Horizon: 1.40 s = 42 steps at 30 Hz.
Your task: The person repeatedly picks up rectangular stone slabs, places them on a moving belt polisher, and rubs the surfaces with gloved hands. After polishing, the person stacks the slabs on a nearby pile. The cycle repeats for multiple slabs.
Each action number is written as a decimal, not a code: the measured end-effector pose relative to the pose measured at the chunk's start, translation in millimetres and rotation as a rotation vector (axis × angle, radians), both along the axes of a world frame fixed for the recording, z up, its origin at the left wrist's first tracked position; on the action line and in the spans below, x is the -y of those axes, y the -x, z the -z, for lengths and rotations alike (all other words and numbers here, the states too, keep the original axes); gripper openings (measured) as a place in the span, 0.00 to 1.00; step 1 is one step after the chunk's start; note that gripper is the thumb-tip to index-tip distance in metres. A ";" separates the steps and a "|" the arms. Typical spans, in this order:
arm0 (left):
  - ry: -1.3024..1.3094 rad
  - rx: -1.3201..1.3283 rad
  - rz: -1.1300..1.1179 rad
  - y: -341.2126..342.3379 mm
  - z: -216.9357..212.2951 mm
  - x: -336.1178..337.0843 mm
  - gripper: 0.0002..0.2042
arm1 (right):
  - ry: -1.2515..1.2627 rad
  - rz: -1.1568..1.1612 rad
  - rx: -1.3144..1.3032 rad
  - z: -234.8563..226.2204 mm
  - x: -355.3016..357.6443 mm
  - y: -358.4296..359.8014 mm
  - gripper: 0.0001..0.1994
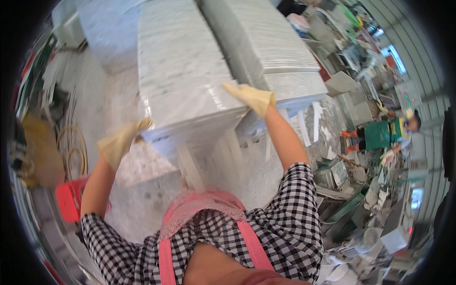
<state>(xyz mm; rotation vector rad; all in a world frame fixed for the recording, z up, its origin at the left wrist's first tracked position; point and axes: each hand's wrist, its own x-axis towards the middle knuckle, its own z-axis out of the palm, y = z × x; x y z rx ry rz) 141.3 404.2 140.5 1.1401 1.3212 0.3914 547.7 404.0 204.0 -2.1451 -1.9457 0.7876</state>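
A tall stack of pale grey-veined stone slabs [185,66] stands in front of me, its top face wet and glossy. My left hand [118,140], in a cream rubber glove, grips the near left corner of the top slab, fingers curled at the edge. At the near right corner, my gloved right hand [255,99] lays its fingers over the upper face, with the thumb side down by the edge. Whether the top slab is lifted off those beneath cannot be made out.
Beside it on the right stands another slab stack [285,52]. A red plastic stool-like object [70,199] and a coiled yellow hose [71,152] lie at left. Further right, a person in a green apron [377,135] works among stone offcuts [332,173]. White strips [304,128] lie on the floor.
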 end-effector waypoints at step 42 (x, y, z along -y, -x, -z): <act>-0.359 -0.908 0.307 -11.1 -86.1 -24.2 0.28 | -1.346 0.006 -0.185 40.9 31.0 111.0 0.09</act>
